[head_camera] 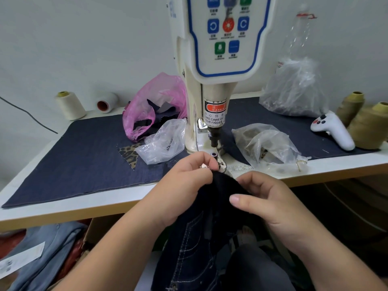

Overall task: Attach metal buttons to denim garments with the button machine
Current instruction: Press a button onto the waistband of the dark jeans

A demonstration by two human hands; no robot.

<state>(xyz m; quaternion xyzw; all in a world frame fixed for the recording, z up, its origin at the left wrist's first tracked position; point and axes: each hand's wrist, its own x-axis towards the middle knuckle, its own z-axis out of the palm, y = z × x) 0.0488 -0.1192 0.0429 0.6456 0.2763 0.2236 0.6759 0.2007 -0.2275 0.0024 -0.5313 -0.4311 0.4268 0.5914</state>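
Both hands pinch the top edge of a dark blue denim garment. The left hand is nearer the cream button machine's round lower die, which lies at one o'clock from its fingertips; the right hand grips behind.

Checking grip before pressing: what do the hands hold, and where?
Both hands, left and right, grip the dark denim garment at its top edge.

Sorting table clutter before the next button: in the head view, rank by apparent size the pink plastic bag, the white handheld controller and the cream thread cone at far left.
Largest to smallest:
1. pink plastic bag
2. white handheld controller
3. cream thread cone, close to the controller and farther back, so unsure.
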